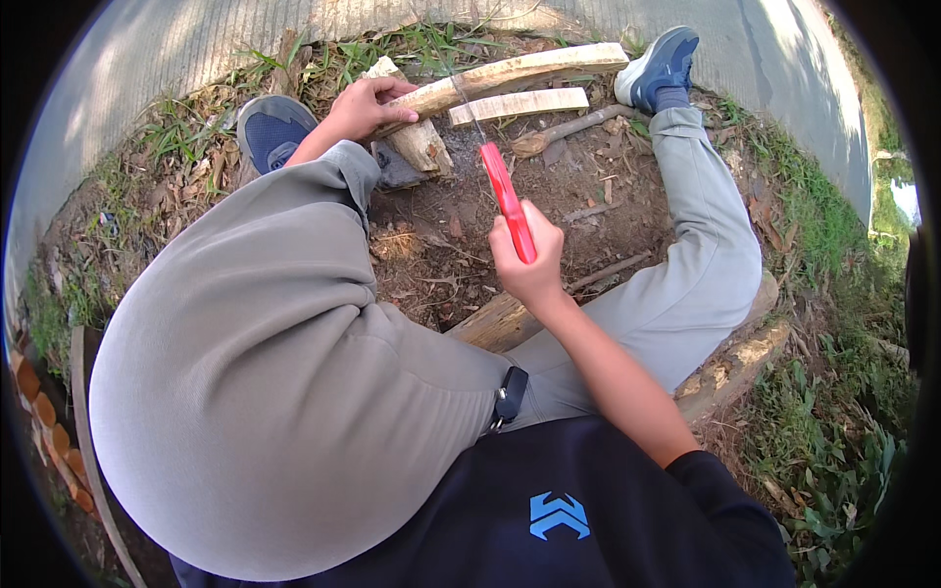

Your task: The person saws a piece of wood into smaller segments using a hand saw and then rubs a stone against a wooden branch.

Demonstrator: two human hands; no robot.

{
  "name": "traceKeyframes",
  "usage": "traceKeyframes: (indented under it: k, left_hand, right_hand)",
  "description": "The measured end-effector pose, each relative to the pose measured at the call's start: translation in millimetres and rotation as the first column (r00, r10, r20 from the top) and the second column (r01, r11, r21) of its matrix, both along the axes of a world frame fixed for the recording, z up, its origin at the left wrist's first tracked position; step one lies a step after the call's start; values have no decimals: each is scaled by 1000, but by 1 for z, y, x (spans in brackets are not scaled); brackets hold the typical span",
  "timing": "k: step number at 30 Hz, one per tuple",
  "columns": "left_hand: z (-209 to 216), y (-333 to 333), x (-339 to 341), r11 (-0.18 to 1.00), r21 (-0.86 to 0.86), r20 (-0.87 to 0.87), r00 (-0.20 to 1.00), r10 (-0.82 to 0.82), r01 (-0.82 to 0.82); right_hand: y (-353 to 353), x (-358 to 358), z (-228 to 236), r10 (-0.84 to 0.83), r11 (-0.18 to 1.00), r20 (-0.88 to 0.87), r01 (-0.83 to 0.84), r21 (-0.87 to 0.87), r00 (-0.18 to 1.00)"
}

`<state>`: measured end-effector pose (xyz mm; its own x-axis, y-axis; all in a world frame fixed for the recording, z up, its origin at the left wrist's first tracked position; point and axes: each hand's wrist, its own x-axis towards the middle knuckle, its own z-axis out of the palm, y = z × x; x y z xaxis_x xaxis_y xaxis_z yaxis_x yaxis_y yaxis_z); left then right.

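My right hand (530,260) is wrapped round the red handle of a handsaw (506,191). Its thin blade runs away from me and crosses a long, pale strip of wood (549,67). My left hand (361,110) grips the left end of this strip, fingers over its top and side. Under that end lies a rough wooden block (423,149), set at an angle. A shorter cut piece of wood (524,104) rests just on the near side of the strip. At its right end the strip reaches my right shoe (668,71).
Bare soil and dry leaves lie between my legs, with a stick (578,127) near the right foot. A log (500,323) passes under my right leg, and another log (735,372) lies behind it. Concrete paving (196,69) borders the far side; grass (814,196) grows at right.
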<state>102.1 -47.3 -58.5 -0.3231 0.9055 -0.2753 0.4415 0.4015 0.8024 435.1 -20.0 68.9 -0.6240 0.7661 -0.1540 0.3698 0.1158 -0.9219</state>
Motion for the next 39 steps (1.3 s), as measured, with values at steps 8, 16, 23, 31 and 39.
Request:
traceKeyframes:
  k: [8,16,23,31,39]
  left_hand:
    - [-3,3,-11,999,-32,-32,999,-17,16]
    - [-6,-2,-11,1000,-1,-21,1000,-18,18]
    - [-4,4,-12,999,-20,45,999,-26,27]
    - [11,4,-4,998,-68,-22,1000,-13,12]
    - [-11,-2,-9,1000,-30,-48,999,-11,9]
  right_hand:
    - [-4,10,13,47,999,-12,-47,19,999]
    - [-7,75,42,80,995,62,-83,58,995]
    - [-14,4,14,24,998,-21,-23,51,999]
    - [1,60,55,66,997,66,-68,28,996]
    - [-7,59,43,26,999,39,-28,38,999]
